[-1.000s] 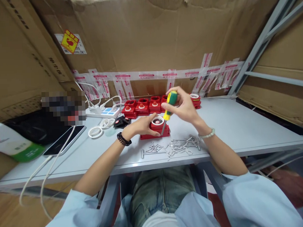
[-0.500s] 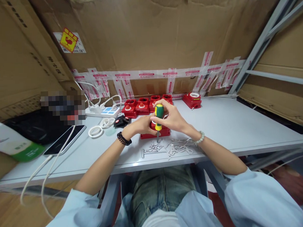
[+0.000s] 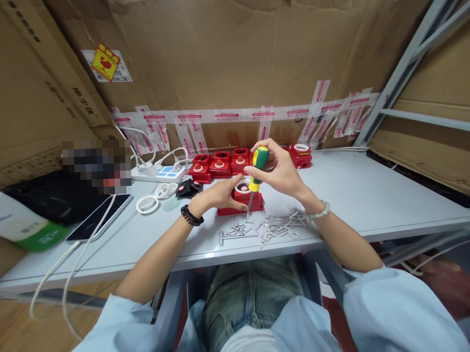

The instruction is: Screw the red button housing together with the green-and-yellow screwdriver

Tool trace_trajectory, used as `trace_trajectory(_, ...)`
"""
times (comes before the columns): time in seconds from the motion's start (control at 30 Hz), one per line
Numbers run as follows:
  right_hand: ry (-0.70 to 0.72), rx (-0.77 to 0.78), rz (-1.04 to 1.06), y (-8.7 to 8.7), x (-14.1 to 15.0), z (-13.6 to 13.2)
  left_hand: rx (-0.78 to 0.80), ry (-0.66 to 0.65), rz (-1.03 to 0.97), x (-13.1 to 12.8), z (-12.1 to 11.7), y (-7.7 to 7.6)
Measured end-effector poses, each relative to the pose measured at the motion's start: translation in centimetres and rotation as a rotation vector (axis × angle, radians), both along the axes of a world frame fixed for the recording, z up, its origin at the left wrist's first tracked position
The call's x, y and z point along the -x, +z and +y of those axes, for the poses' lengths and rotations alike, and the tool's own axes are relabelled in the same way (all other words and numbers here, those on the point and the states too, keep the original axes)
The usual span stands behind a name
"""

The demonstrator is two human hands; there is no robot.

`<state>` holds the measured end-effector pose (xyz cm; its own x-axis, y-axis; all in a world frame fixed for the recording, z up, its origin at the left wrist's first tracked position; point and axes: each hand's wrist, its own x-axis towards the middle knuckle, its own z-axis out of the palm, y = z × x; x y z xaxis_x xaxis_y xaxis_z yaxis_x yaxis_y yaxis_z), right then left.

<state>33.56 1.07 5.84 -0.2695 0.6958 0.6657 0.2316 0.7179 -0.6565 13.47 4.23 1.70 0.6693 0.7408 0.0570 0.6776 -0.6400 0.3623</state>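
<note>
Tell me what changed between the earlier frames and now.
Since the previous frame, the right hand has shifted rightward, carrying the green-and-yellow-handled screwdriver, whose tip remains near the loose silver metal screws. Nothing was visibly released. The left hand stays on the red box-shaped housing.

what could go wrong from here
The screwdriver in the right hand might slip into the left hand, which holds a red box with its thumb near the tip. The loose screws lie near the front edge of the table, so a nudge could send some off.
</note>
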Motion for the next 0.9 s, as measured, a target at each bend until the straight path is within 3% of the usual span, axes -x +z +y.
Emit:
trace_trajectory(0.33,-0.24,-0.138,0.083,1.5,-2.9,1.1,0.014,0.055,0.02,-0.3,-0.8,0.7)
trace_trajectory(0.9,-0.265,-0.148,0.023,0.8,-2.7,1.8,0.023,0.069,0.019,-0.3,-0.7,0.6)
